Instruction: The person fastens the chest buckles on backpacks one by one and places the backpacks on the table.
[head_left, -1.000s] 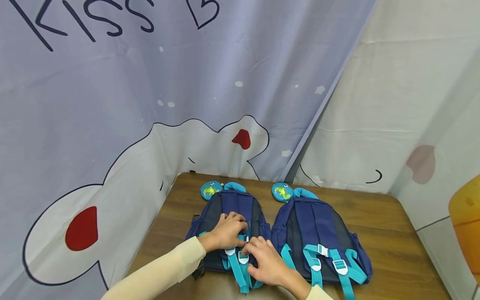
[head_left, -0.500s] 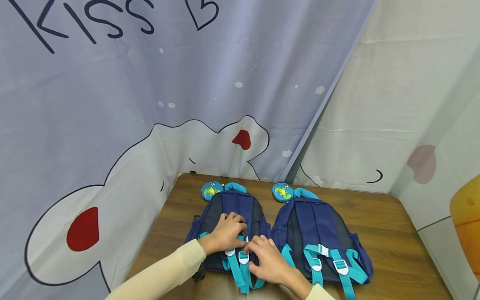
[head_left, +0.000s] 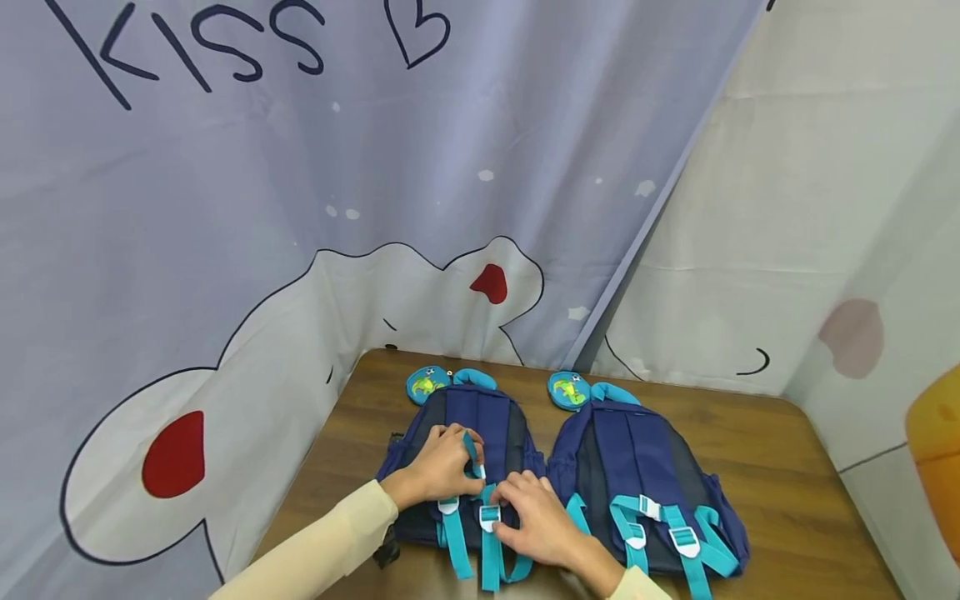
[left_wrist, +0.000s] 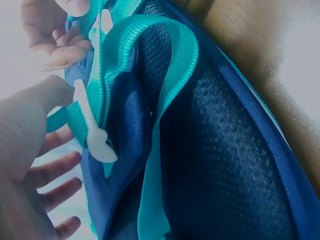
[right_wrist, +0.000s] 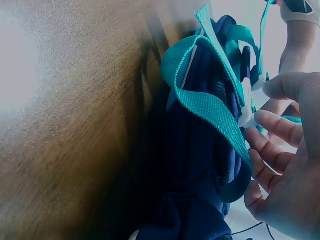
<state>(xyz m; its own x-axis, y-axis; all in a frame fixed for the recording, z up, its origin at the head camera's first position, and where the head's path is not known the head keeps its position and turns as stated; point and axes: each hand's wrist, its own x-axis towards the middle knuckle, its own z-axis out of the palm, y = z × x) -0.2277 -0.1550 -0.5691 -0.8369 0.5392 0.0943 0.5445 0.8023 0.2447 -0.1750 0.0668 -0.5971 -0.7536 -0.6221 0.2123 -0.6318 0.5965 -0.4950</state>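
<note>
Two navy-and-black backpacks lie side by side with their teal straps facing up. On the left backpack (head_left: pixel 480 412), my left hand (head_left: pixel 437 462) pinches a lifted teal strap (left_wrist: pixel 58 119) between thumb and index finger; its other fingers are spread. A white buckle (left_wrist: pixel 90 120) sits at the thumb tip. My right hand (head_left: pixel 536 512) is at the same backpack's right strap, its thumb and curved fingers apart. Its fingertips (right_wrist: pixel 260 117) are right at a white strap buckle (right_wrist: pixel 246 107). A loop of teal webbing (right_wrist: pixel 205 110) bulges out beside that hand.
The right backpack (head_left: pixel 637 442) lies against the left one, its white buckles and teal straps on top. Round teal tags with a cartoon print (head_left: pixel 567 390) hang by both top handles. A wooden table (head_left: pixel 780 467) carries them, with a printed curtain (head_left: pixel 420 167) behind.
My left hand has shifted slightly left and raised a teal strap end with a white buckle off the left backpack. The hanging straps below have spread apart. My right hand has barely moved.
</note>
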